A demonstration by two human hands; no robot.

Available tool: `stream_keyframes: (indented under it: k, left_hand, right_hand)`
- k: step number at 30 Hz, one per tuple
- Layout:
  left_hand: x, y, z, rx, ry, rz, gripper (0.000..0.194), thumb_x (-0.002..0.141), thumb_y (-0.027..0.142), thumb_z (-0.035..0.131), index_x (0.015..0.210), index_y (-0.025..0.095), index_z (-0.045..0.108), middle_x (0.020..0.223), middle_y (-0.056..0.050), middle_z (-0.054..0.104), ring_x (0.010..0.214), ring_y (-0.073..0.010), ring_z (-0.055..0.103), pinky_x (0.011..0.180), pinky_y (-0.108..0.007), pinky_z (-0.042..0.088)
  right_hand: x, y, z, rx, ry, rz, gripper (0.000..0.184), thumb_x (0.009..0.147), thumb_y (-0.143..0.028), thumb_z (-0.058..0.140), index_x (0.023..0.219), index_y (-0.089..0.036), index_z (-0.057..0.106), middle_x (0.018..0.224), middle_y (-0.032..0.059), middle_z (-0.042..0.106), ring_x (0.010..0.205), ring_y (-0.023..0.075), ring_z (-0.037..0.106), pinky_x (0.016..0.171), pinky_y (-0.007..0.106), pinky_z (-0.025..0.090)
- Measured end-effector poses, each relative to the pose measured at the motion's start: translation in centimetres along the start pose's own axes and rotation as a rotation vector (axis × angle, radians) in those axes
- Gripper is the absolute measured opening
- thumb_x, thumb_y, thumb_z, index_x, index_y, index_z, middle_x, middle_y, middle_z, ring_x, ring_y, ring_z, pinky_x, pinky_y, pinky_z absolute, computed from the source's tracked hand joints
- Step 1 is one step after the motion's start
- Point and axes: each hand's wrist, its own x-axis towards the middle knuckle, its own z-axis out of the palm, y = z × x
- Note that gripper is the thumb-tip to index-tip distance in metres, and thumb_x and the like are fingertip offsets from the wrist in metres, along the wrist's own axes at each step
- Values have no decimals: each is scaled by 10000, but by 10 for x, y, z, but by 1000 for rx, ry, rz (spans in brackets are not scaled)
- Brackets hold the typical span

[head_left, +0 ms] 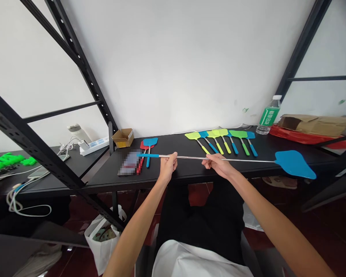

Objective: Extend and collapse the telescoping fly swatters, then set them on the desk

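Observation:
A blue fly swatter (294, 163) with a long, drawn-out metal rod lies across both hands above the table's front edge. Its flat head points right and its blue handle points left. My left hand (168, 166) is closed on the rod close to the handle. Farther along, near the rod's middle, my right hand (217, 164) pinches it. Behind it, a row of several short fly swatters (238, 134) in yellow-green, blue and green rests on the table. To the left lie another blue fly swatter (150, 142) and a red one (143, 146), partly covered.
The black table (103, 181) stands between dark metal posts. A small cardboard box (123, 138) and a blurred-out flat object (129, 163) sit at left. At right are a water bottle (268, 116) and cardboard (314, 125) on red plastic. A power strip (94, 146) lies farther left.

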Motion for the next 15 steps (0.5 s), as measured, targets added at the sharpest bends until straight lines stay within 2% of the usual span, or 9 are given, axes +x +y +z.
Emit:
stream_keyframes:
  k: [7, 10, 15]
  left_hand:
    - [4, -3, 0, -68, 181, -11, 580, 782, 441, 713, 517, 219, 248, 474, 93, 198, 374, -37, 239, 400, -221, 226]
    - [4, -3, -1, -86, 222, -5, 592, 785, 433, 713, 509, 222, 235, 468, 93, 189, 373, -35, 223, 397, -222, 230]
    - [6, -1, -4, -115, 307, 7, 589, 790, 427, 712, 503, 218, 241, 455, 92, 200, 371, -32, 216, 401, -221, 236]
  right_hand:
    - [0, -5, 4, 18, 1, 13, 366, 751, -527, 770, 727, -163, 805, 661, 99, 712, 613, 168, 583, 560, 301, 398]
    - [0, -4, 4, 38, 7, 15, 338, 747, -501, 784, 709, -165, 796, 715, 115, 733, 638, 174, 596, 559, 304, 386]
    - [-1, -1, 0, 50, -9, -12, 292, 761, -458, 785, 721, -168, 793, 689, 104, 718, 671, 186, 607, 566, 307, 373]
